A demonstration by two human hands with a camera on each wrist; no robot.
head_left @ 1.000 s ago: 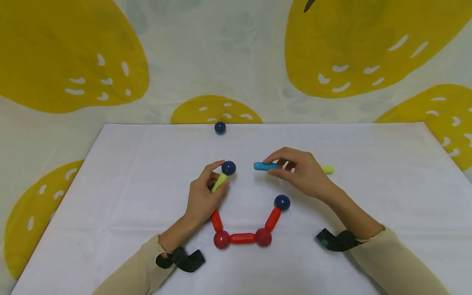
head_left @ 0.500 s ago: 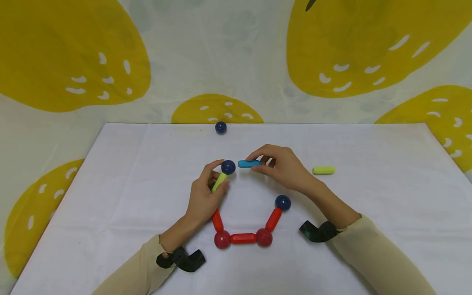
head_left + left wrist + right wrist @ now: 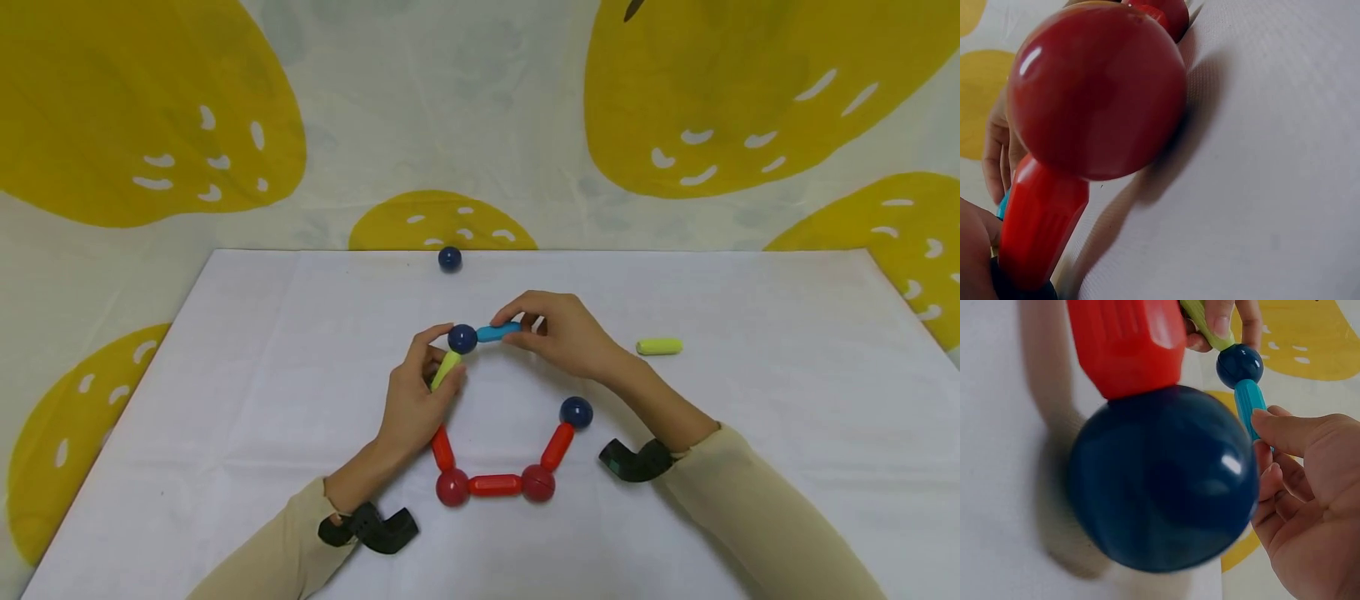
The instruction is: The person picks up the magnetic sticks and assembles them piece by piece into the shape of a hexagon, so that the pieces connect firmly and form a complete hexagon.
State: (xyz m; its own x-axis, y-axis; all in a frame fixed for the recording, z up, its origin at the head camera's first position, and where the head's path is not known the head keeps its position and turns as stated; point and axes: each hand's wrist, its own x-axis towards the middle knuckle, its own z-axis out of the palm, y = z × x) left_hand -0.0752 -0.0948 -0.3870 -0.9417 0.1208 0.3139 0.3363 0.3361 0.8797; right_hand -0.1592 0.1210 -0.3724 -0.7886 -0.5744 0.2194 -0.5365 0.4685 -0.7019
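Note:
My left hand [image 3: 415, 405] grips a yellow-green rod [image 3: 446, 370] topped by a dark blue ball [image 3: 462, 339], a finger touching the ball. Between thumb and fingers, my right hand [image 3: 566, 337] pinches a light blue rod [image 3: 495, 332]. In the right wrist view that rod's end [image 3: 1249, 400] meets the blue ball [image 3: 1239, 365]. Nearer me lies a chain of red rods [image 3: 495, 485] and two red balls [image 3: 537, 483], ending in another dark blue ball [image 3: 576, 412] on the right. The chain's left red rod [image 3: 442, 448] runs up to my left hand, which hides its far end.
A loose yellow-green rod [image 3: 659, 346] lies right of my right hand. One more dark blue ball [image 3: 450, 259] sits by the far edge of the white table [image 3: 750, 283]. Behind it hangs a patterned cloth [image 3: 450, 108].
My right hand has moved left with the light blue rod, whose end now meets the blue ball. The loose yellow-green rod has come fully into view. The left hand has stayed nearly still.

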